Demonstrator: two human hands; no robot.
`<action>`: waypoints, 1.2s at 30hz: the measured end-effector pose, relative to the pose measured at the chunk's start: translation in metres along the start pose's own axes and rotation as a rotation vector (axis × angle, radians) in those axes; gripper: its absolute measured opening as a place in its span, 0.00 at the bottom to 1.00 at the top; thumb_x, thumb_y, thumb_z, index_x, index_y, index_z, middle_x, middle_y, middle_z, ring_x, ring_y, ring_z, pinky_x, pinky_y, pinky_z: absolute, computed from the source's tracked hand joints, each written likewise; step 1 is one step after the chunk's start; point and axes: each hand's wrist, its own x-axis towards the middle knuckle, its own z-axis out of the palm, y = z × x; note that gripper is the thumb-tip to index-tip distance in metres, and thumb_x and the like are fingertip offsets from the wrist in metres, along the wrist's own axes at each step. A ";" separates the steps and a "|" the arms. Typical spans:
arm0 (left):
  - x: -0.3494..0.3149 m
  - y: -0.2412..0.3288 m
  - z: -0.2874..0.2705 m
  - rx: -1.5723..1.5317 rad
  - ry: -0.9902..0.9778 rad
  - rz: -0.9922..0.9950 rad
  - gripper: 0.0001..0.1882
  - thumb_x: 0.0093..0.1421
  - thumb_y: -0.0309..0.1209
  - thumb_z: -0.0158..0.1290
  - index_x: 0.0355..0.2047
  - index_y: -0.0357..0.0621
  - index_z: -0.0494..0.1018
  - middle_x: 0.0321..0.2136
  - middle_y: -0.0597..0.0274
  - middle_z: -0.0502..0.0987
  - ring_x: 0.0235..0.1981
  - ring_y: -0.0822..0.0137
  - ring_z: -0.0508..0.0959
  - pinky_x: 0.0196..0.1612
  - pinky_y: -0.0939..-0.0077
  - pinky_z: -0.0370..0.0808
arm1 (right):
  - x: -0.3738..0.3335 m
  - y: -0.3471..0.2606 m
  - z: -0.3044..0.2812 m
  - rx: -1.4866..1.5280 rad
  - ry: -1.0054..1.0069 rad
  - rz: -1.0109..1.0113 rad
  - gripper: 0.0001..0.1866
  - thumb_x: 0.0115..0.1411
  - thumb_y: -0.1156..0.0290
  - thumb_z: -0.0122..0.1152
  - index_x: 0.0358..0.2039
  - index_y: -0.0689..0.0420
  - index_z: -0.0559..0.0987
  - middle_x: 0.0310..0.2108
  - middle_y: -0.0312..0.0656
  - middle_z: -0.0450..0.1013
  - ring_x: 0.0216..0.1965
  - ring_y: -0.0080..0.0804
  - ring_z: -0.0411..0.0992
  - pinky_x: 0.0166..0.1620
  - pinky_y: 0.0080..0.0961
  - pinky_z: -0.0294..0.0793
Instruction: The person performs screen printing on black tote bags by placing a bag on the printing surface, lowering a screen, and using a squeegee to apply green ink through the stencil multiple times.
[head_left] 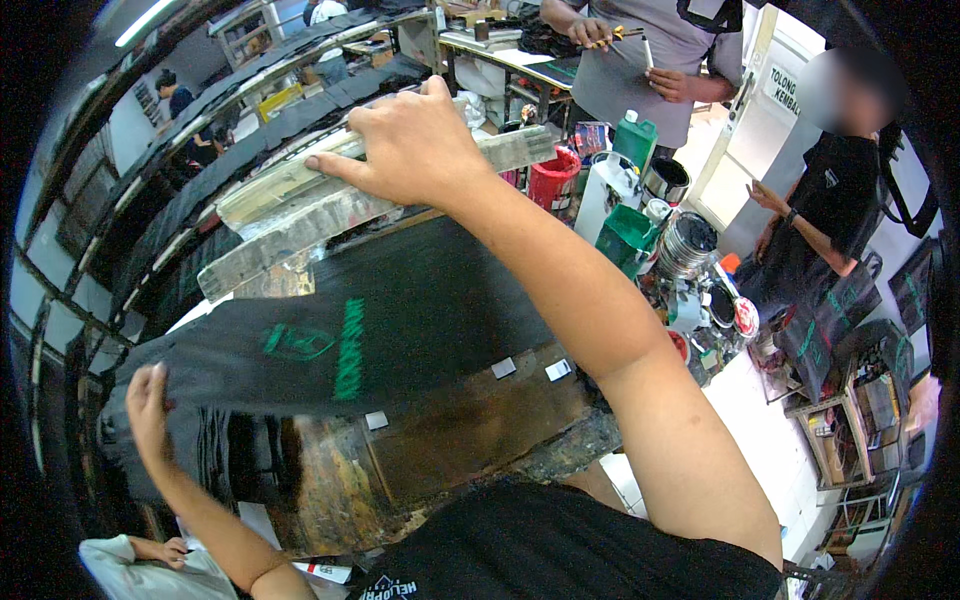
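A black fabric piece with a green printed figure and a green striped bar lies over a dark work board. At its left end my left hand is closed, pinching the fabric's edge. Above the far side of the cloth, a worn wooden screen-printing frame stands tilted up, seen almost edge-on. My right hand grips its upper bar, with the thumb on the near side and some fingers hidden behind. Small white tabs sit on the brown board along the cloth's near edge.
Paint cans, a red bucket and green containers crowd the right. Racks draped with black cloth curve along the left. One person stands beyond the table, another at right; a pale sleeve shows lower left.
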 end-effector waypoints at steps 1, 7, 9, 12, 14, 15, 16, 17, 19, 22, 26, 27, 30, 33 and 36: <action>-0.011 0.005 -0.036 0.034 0.048 -0.020 0.11 0.71 0.39 0.59 0.39 0.45 0.80 0.26 0.79 0.69 0.25 0.83 0.64 0.27 0.82 0.59 | 0.003 -0.002 -0.002 0.013 0.002 0.002 0.39 0.65 0.29 0.51 0.32 0.58 0.87 0.29 0.50 0.82 0.36 0.47 0.82 0.49 0.46 0.64; -0.040 -0.114 -0.207 -0.077 0.090 -0.307 0.18 0.75 0.34 0.47 0.57 0.37 0.77 0.53 0.55 0.80 0.53 0.61 0.78 0.60 0.66 0.71 | 0.007 0.004 -0.007 0.016 -0.067 0.034 0.41 0.64 0.28 0.48 0.32 0.57 0.88 0.29 0.51 0.83 0.38 0.47 0.82 0.53 0.51 0.64; -0.058 -0.151 -0.247 -0.494 0.140 -0.619 0.20 0.68 0.29 0.49 0.58 0.36 0.76 0.59 0.51 0.77 0.62 0.56 0.75 0.66 0.66 0.70 | 0.006 0.005 -0.004 0.025 -0.058 0.030 0.41 0.64 0.28 0.47 0.32 0.57 0.88 0.29 0.50 0.83 0.38 0.47 0.83 0.53 0.51 0.64; -0.070 -0.186 -0.264 -0.429 0.259 -0.666 0.20 0.69 0.29 0.50 0.58 0.36 0.76 0.58 0.50 0.78 0.61 0.55 0.76 0.64 0.65 0.71 | 0.006 0.004 -0.004 0.017 -0.048 0.022 0.41 0.64 0.28 0.47 0.32 0.58 0.88 0.29 0.50 0.83 0.38 0.47 0.83 0.53 0.52 0.65; -0.074 -0.205 -0.266 -0.279 0.316 -0.659 0.19 0.69 0.29 0.50 0.58 0.36 0.77 0.58 0.49 0.79 0.60 0.54 0.77 0.63 0.64 0.72 | 0.006 0.004 -0.006 0.007 -0.054 0.024 0.41 0.64 0.28 0.47 0.33 0.58 0.88 0.29 0.50 0.83 0.38 0.47 0.83 0.53 0.52 0.65; -0.077 -0.211 -0.268 -0.196 0.338 -0.660 0.19 0.70 0.30 0.50 0.58 0.36 0.77 0.57 0.49 0.79 0.59 0.54 0.77 0.63 0.64 0.72 | 0.006 0.003 -0.006 0.007 -0.062 0.028 0.41 0.64 0.28 0.47 0.33 0.57 0.88 0.29 0.50 0.83 0.38 0.47 0.83 0.53 0.52 0.65; -0.080 -0.217 -0.269 -0.099 0.360 -0.658 0.19 0.70 0.30 0.50 0.58 0.36 0.77 0.57 0.49 0.79 0.59 0.54 0.78 0.62 0.63 0.73 | 0.006 0.002 -0.006 0.008 -0.070 0.032 0.41 0.64 0.28 0.47 0.33 0.57 0.88 0.29 0.50 0.83 0.38 0.47 0.83 0.53 0.52 0.65; -0.083 -0.220 -0.268 0.002 0.378 -0.649 0.19 0.70 0.30 0.50 0.58 0.36 0.77 0.57 0.49 0.79 0.58 0.53 0.78 0.62 0.63 0.73 | 0.006 0.001 -0.006 0.009 -0.066 0.033 0.41 0.64 0.28 0.47 0.33 0.57 0.88 0.30 0.50 0.83 0.38 0.47 0.83 0.54 0.53 0.65; -0.091 -0.227 -0.267 0.309 0.444 -0.580 0.18 0.71 0.30 0.51 0.58 0.36 0.77 0.56 0.48 0.80 0.57 0.52 0.79 0.61 0.62 0.74 | 0.006 -0.001 -0.003 0.018 -0.058 0.031 0.41 0.64 0.28 0.47 0.34 0.58 0.88 0.30 0.50 0.83 0.38 0.48 0.83 0.54 0.53 0.65; -0.097 -0.210 -0.231 0.760 0.604 -0.217 0.18 0.71 0.30 0.51 0.58 0.36 0.77 0.56 0.47 0.80 0.56 0.51 0.80 0.59 0.61 0.75 | 0.006 -0.004 0.000 -0.022 -0.025 0.018 0.40 0.65 0.28 0.49 0.35 0.56 0.88 0.30 0.49 0.83 0.37 0.46 0.82 0.50 0.48 0.66; -0.101 -0.019 0.015 0.695 0.652 0.395 0.16 0.71 0.29 0.52 0.57 0.38 0.77 0.54 0.48 0.81 0.55 0.49 0.80 0.61 0.57 0.75 | 0.000 0.006 0.001 -0.052 0.021 0.002 0.41 0.64 0.27 0.47 0.34 0.56 0.88 0.30 0.51 0.83 0.37 0.48 0.83 0.53 0.55 0.67; -0.109 0.028 0.092 0.275 0.398 0.460 0.13 0.70 0.29 0.54 0.51 0.39 0.80 0.50 0.50 0.83 0.53 0.49 0.81 0.61 0.56 0.75 | -0.001 0.014 -0.002 -0.101 -0.055 0.020 0.42 0.64 0.26 0.47 0.34 0.56 0.87 0.31 0.50 0.84 0.38 0.48 0.83 0.53 0.55 0.67; -0.151 0.077 0.224 0.073 -0.170 0.400 0.13 0.65 0.34 0.61 0.46 0.41 0.83 0.47 0.48 0.84 0.52 0.49 0.82 0.59 0.56 0.76 | 0.004 0.005 0.001 -0.141 -0.042 -0.022 0.41 0.65 0.26 0.47 0.34 0.55 0.86 0.31 0.51 0.83 0.38 0.47 0.82 0.48 0.54 0.70; -0.166 0.086 0.327 0.240 -0.543 0.492 0.33 0.66 0.53 0.58 0.65 0.49 0.73 0.67 0.47 0.69 0.70 0.47 0.66 0.71 0.45 0.60 | 0.017 -0.003 -0.017 -0.026 -0.166 0.015 0.41 0.69 0.31 0.43 0.35 0.62 0.83 0.32 0.54 0.82 0.39 0.50 0.81 0.59 0.61 0.65; -0.192 0.079 0.379 0.448 -0.647 0.593 0.48 0.63 0.70 0.49 0.72 0.50 0.65 0.74 0.43 0.58 0.76 0.38 0.51 0.73 0.26 0.40 | 0.013 -0.007 -0.021 -0.017 -0.184 0.042 0.41 0.70 0.31 0.42 0.35 0.62 0.82 0.33 0.54 0.82 0.39 0.49 0.81 0.63 0.64 0.62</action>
